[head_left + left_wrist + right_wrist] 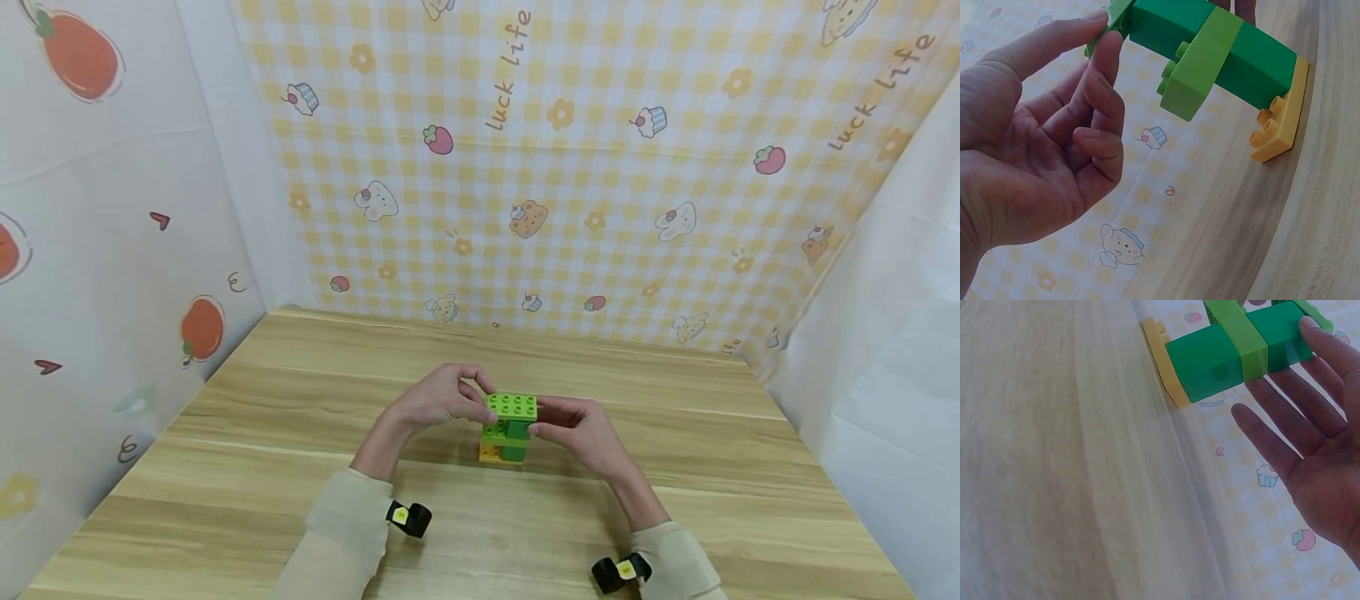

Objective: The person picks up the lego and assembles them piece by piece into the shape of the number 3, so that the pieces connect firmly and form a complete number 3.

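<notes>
A stack of toy building bricks stands upright on the wooden table. At its bottom lies a yellow brick (1288,128), under a dark green lower block (1257,65). Above these come a light green middle brick (1200,69), a second dark green block (1280,336) and a light green top brick (513,408). My left hand (444,402) pinches the top brick's left edge between thumb and index finger. From the right, my right hand (588,435) holds the upper dark green block, thumb in front and fingers behind. Studs show on the exposed left part of the middle and yellow bricks.
The wooden table (300,400) runs back to a yellow checked cloth (480,208). White cloth walls stand at the left (112,275) and right (885,333). Black wrist cameras are strapped over both cream sleeves.
</notes>
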Demonstrator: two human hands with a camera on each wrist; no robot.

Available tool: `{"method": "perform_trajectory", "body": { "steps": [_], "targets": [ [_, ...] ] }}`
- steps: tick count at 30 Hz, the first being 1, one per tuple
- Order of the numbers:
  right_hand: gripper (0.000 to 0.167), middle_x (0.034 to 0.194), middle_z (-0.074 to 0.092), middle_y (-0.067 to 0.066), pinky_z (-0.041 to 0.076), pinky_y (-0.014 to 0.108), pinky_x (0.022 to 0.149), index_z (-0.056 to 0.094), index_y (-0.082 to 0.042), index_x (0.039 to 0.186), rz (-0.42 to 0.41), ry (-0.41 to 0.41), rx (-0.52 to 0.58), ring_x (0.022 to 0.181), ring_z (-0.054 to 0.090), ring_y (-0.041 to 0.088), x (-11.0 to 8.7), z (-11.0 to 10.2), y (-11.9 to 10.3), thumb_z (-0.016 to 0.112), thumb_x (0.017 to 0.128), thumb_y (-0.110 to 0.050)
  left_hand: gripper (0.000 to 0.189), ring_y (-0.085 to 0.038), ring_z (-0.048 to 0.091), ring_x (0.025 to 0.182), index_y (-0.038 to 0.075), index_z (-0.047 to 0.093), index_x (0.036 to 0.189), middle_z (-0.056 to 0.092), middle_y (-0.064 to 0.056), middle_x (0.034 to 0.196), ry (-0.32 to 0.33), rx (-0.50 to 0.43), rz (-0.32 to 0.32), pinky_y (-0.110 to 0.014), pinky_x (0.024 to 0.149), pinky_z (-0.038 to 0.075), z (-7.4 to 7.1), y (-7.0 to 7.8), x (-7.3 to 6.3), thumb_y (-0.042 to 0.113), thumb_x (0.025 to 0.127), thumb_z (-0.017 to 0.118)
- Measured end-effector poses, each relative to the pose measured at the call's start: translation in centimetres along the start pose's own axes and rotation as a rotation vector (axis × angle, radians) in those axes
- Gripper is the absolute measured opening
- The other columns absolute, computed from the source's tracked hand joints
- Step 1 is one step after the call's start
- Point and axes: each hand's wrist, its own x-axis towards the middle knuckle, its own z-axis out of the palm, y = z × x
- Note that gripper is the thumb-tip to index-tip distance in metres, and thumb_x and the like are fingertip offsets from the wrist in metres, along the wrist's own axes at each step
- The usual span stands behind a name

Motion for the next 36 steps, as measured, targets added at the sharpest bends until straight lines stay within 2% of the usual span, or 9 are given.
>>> {"method": "perform_trajectory", "body": {
  "steps": [5,11,18,25,36],
  "targets": [
    [0.052,0.125,0.074,0.023,0.060,0.028,0.088,0.064,-0.005,0.144,-0.004,-0.005,-0.018,0.104,0.076,0.013,0.00,-0.03,0.08,0.078,0.096,-0.016,0.032,-0.021,0.072,0.076,0.003,0.065,0.112,0.074,0.001,0.075,-0.001,-0.007,0.006,-0.039,0.084,0.051,0.08,0.10,0.07,0.006,0.085,0.083],
    [0.056,0.124,0.075,0.023,0.061,0.028,0.088,0.059,-0.003,0.149,-0.030,-0.018,-0.029,0.106,0.076,0.012,0.02,0.04,0.00,0.077,0.097,-0.015,0.032,-0.018,0.071,0.074,0.004,0.065,0.111,0.074,0.001,0.075,0.000,-0.014,0.000,-0.039,0.084,0.052,0.11,0.20,-0.01,0.006,0.085,0.083],
    [0.051,0.126,0.075,0.022,0.061,0.028,0.089,0.065,-0.007,0.144,-0.014,-0.010,-0.028,0.107,0.076,0.014,-0.06,0.06,-0.12,0.079,0.096,-0.016,0.032,-0.022,0.073,0.077,0.003,0.064,0.109,0.074,-0.001,0.075,-0.001,-0.014,0.002,-0.039,0.084,0.053,-0.12,-0.10,0.00,0.006,0.084,0.083],
    [0.046,0.126,0.075,0.022,0.061,0.028,0.090,0.069,-0.002,0.136,0.002,-0.005,-0.038,0.106,0.076,0.016,-0.15,0.14,-0.23,0.081,0.094,-0.018,0.031,-0.019,0.071,0.075,0.004,0.064,0.108,0.074,-0.001,0.076,-0.011,-0.018,-0.003,-0.037,0.080,0.053,-0.27,-0.08,-0.07,0.006,0.084,0.084],
    [0.048,0.125,0.074,0.025,0.061,0.027,0.088,0.066,-0.005,0.143,-0.039,-0.023,-0.032,0.105,0.076,0.013,-0.18,0.19,-0.77,0.077,0.097,-0.014,0.030,-0.027,0.075,0.081,0.005,0.064,0.108,0.075,-0.002,0.079,-0.009,-0.021,-0.008,-0.040,0.082,0.056,-0.24,-0.05,-0.12,0.005,0.084,0.083]
  ]
}}
